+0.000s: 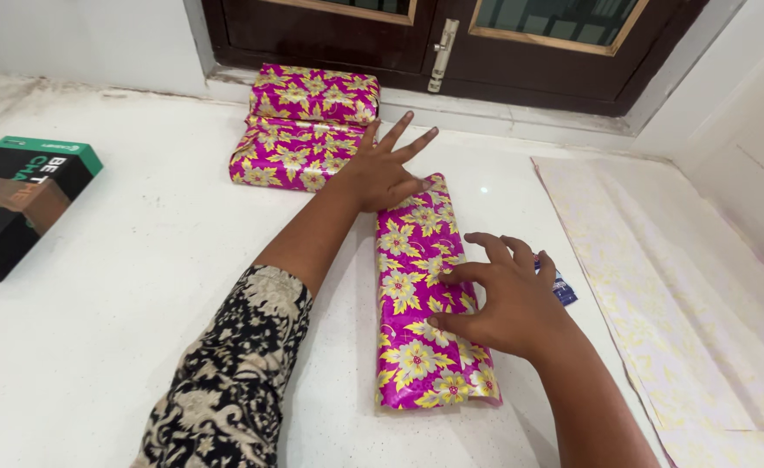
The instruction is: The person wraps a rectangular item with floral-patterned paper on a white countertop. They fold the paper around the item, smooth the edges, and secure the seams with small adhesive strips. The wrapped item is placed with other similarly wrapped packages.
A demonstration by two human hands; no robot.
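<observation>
1. Your fingers on the right hand are bent and half spread, tips pressing the right edge of the long magenta flowered parcel in the middle of the frame; they grip nothing, they only pin the paper down
2. Your left hand lies flat over the parcel's far end, upper centre, fingers splayed wide, the longest ones reaching towards the two wrapped parcels stacked near the dark door frame
3. The wrap is glossy, so I judge it slippery: ease either palm and the fold along the right side could spring open
4. The near end, lower centre, looks loosely closed and no hand is on it; a push along the length may let the paper gape there
5. A small blue and white thing, partly hidden by your right hand, sits just beside the parcel; I cannot tell what it is, and a sideways slide of that hand could knock it onto the pale patterned sheet at the right
6. Your patterned sleeve hangs low over the white counter, lower left, and could drag on the surface
7. The black and green box at the left edge lies well apart
</observation>
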